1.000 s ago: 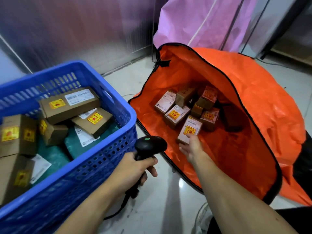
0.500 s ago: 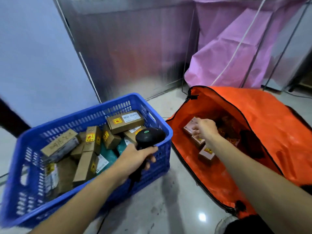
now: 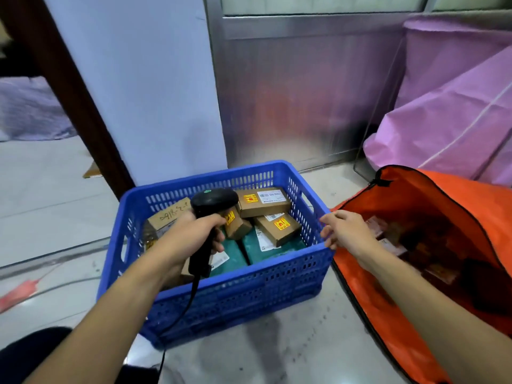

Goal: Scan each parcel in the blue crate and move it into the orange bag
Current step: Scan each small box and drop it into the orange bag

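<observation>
The blue crate [image 3: 249,284] stands on the floor in the middle and holds several brown cardboard parcels [image 3: 263,202] with yellow stickers, lying on green mailers [image 3: 266,252]. My left hand [image 3: 191,234] grips a black handheld scanner [image 3: 212,206] above the crate's left half. My right hand [image 3: 346,230] hovers empty, fingers loosely spread, over the crate's right rim, between crate and bag. The orange bag [image 3: 454,195] lies open to the right with several boxed parcels [image 3: 388,245] inside.
A pink fabric cover [image 3: 454,112] and a metal panel [image 3: 291,92] stand behind the crate and bag. A white wall section and dark post [image 3: 72,87] are at the left. The scanner's cable [image 3: 180,314] hangs down the crate's front. A red object [image 3: 16,295] lies on the floor, left.
My right hand came out of the orange bag, empty, and moved left to the crate's right rim. The view swung left and up. My left hand kept hold of the scanner.
</observation>
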`<state>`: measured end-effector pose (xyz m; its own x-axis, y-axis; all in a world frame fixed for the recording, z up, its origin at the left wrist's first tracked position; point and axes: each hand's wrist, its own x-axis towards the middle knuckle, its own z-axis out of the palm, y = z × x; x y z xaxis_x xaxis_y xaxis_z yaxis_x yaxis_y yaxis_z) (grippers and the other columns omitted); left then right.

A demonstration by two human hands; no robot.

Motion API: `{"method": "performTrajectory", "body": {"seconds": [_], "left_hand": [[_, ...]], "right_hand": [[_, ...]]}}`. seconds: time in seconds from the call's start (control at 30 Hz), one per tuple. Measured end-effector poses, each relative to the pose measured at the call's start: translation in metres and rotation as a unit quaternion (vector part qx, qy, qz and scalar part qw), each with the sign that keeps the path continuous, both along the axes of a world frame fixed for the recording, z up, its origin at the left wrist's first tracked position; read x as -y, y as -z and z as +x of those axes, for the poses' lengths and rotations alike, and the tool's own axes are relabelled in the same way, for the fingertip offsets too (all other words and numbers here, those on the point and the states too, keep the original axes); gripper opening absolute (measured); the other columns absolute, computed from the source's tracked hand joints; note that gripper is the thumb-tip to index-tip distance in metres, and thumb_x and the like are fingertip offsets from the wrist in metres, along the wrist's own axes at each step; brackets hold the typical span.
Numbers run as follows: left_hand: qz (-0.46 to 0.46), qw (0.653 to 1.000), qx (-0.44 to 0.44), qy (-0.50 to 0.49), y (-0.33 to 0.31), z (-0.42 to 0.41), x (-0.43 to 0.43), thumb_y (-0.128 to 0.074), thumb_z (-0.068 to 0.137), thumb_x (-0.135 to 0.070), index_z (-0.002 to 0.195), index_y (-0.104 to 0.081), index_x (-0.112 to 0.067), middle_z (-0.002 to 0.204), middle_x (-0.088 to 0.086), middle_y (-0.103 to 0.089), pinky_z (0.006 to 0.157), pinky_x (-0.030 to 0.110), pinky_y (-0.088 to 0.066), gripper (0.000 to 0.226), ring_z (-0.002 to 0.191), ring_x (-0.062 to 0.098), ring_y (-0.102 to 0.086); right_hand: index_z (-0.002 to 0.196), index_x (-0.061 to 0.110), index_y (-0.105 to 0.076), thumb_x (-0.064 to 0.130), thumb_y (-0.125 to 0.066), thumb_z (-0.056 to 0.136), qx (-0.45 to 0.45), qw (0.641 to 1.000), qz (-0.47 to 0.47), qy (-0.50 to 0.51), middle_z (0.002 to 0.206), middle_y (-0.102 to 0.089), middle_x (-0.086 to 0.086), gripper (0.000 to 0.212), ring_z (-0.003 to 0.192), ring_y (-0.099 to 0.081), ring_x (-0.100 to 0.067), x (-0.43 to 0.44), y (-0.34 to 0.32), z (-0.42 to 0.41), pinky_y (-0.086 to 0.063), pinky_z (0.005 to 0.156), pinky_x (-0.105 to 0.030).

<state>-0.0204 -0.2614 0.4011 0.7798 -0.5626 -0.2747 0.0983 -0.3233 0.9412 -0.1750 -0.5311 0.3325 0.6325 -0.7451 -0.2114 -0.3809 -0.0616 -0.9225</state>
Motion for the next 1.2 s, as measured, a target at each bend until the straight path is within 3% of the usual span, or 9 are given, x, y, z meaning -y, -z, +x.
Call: {"method": "performTrajectory", "body": {"seconds": [0.33,0.63,0.73,0.8,0.87,0.93,1.0,1.07,1.2], "left_hand": [[-0.028,0.998,0.045,-0.023,-0.039,0.040,-0.039,-0.068,0.097,-0.020,0.101,-0.070,-0.002,0.074,0.013,-0.067,0.051,0.030,-0.046,0.018,0.048,0.019,-0.053],[0.023,0.996,0.072,-0.054,-0.032,0.080,-0.049,-0.070,0.097,-0.023,0.101,-0.071,-0.011,0.064,-0.001,-0.070,0.055,0.032,-0.050,0.013,0.047,0.014,-0.056],[0.044,0.994,0.086,-0.045,-0.029,0.094,-0.053,-0.071,0.095,-0.024,0.098,-0.070,-0.011,0.065,0.000,-0.068,0.049,0.027,-0.047,0.013,0.044,0.011,-0.054],[0.046,0.994,0.085,-0.040,-0.028,0.101,-0.058,-0.072,0.094,-0.024,0.097,-0.070,-0.009,0.071,0.005,-0.069,0.047,0.024,-0.046,0.016,0.044,0.011,-0.054],[0.044,0.994,0.083,-0.046,-0.028,0.108,-0.066,-0.071,0.093,-0.024,0.097,-0.071,-0.005,0.075,0.010,-0.070,0.052,0.028,-0.048,0.020,0.047,0.015,-0.054],[0.042,0.994,0.082,-0.059,-0.029,0.114,-0.073,-0.071,0.091,-0.025,0.095,-0.072,-0.001,0.079,0.019,-0.074,0.057,0.034,-0.050,0.024,0.050,0.020,-0.055],[0.039,0.993,0.089,-0.072,-0.032,0.120,-0.079,-0.071,0.090,-0.027,0.091,-0.072,0.001,0.080,0.025,-0.075,0.058,0.036,-0.051,0.028,0.051,0.024,-0.056],[0.028,0.992,0.094,-0.083,-0.037,0.124,-0.083,-0.070,0.090,-0.027,0.089,-0.072,0.000,0.075,0.018,-0.073,0.054,0.033,-0.049,0.027,0.047,0.021,-0.054],[0.005,0.991,0.096,-0.090,-0.040,0.129,-0.095,-0.070,0.091,-0.024,0.090,-0.069,-0.002,0.074,0.011,-0.070,0.050,0.029,-0.047,0.022,0.044,0.015,-0.052]], "right_hand": [[0.100,0.005,-0.066,0.014,-0.054,0.104,-0.008,0.993,0.027,-0.115,0.075,-0.065,-0.010,0.015,0.054,-0.060,-0.020,-0.054,-0.006,0.084,-0.046,0.052,-0.029],[0.097,0.018,-0.066,0.027,-0.054,0.104,-0.134,0.961,-0.040,-0.240,0.090,-0.072,-0.006,0.017,0.071,-0.066,-0.015,-0.124,0.049,0.143,-0.052,0.070,-0.034],[0.096,0.016,-0.065,0.026,-0.056,0.104,-0.145,0.944,-0.021,-0.296,0.091,-0.067,-0.004,0.016,0.076,-0.063,-0.015,-0.145,0.067,0.155,-0.051,0.069,-0.030],[0.097,0.013,-0.065,0.028,-0.056,0.103,-0.171,0.931,-0.020,-0.323,0.093,-0.066,-0.004,0.018,0.080,-0.063,-0.017,-0.160,0.079,0.163,-0.052,0.074,-0.035],[0.110,0.018,-0.064,0.033,-0.058,0.101,-0.216,0.912,-0.051,-0.344,0.102,-0.066,-0.004,0.019,0.092,-0.066,-0.021,-0.173,0.092,0.177,-0.055,0.082,-0.037],[0.139,0.026,-0.053,0.033,-0.058,0.100,-0.238,0.891,-0.068,-0.381,0.113,-0.064,-0.005,0.041,0.103,-0.065,-0.024,-0.186,0.097,0.194,-0.053,0.081,-0.034],[0.158,0.027,-0.034,0.030,-0.054,0.101,-0.268,0.859,-0.127,-0.417,0.138,-0.060,-0.013,0.061,0.122,-0.059,-0.030,-0.197,0.095,0.215,-0.047,0.097,-0.035],[0.161,0.021,-0.031,0.026,-0.047,0.102,-0.322,0.817,-0.180,-0.444,0.160,-0.042,-0.011,0.061,0.142,-0.045,-0.031,-0.202,0.097,0.238,-0.037,0.112,-0.037],[0.158,0.017,-0.036,0.029,-0.049,0.097,-0.397,0.768,-0.200,-0.461,0.161,-0.042,-0.010,0.064,0.146,-0.041,-0.031,-0.211,0.131,0.270,-0.035,0.118,-0.044]]}}
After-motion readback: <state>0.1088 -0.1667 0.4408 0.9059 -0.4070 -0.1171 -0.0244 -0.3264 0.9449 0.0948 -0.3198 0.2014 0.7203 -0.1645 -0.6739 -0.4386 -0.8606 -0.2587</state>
